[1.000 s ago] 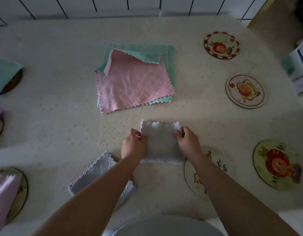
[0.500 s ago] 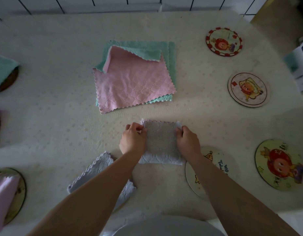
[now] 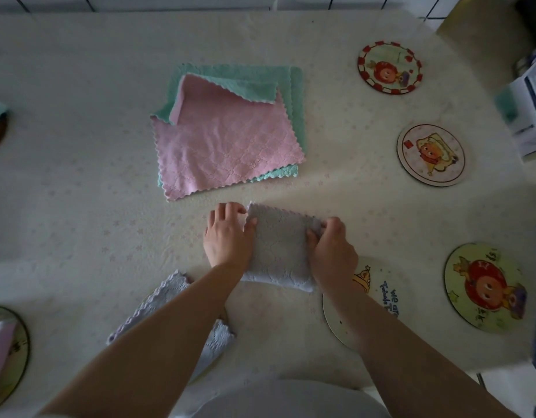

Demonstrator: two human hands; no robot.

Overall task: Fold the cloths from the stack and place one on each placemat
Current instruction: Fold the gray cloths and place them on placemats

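Two hands on folded square lavender-grey textured cloth (image 3: 280, 251), flat on cream tablecloth (image 3: 80, 206). Left hand (image 3: 227, 236): fingers curled at cloth's left edge, thumb pressed on top. Right hand (image 3: 331, 251): fingers curled, pinching far right corner. Beyond fingertips: pink scalloped cloth (image 3: 227, 146) atop stacked teal cloths (image 3: 294, 95). Under right wrist: round white cartoon placemat (image 3: 381, 297), touching cloth's near right corner.

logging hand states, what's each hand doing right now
Left hand: holds the grey cloth at its left edge.
Right hand: pinches its right edge.
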